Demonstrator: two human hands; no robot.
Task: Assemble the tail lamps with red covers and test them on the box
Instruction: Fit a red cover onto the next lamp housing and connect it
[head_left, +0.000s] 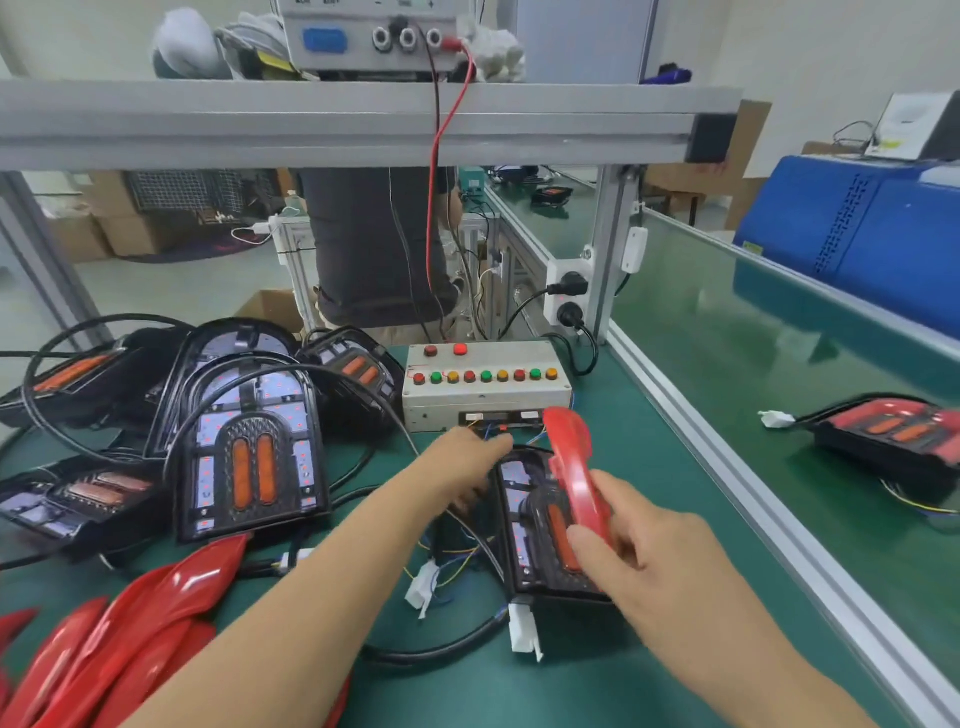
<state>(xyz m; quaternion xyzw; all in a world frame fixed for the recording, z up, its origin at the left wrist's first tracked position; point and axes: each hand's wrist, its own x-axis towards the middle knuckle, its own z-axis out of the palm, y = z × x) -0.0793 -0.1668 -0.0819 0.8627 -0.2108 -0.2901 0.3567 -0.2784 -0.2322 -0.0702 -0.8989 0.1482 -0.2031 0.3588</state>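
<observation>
A black tail lamp base (524, 525) with orange reflectors lies on the green mat in front of the white test box (483, 395). My right hand (639, 551) grips a red cover (574, 467), held on edge above that base. My left hand (467, 462) reaches to the base's far left corner, close to the box's front; its fingertips are blurred and partly hidden. White connectors (524, 629) on the lamp's wires lie loose near the base.
Several uncovered lamp bases (244, 457) with black cables crowd the left. Red covers (130, 634) are heaped at the lower left. A finished red lamp (893, 431) lies on the conveyor belt at right. A person stands behind the bench.
</observation>
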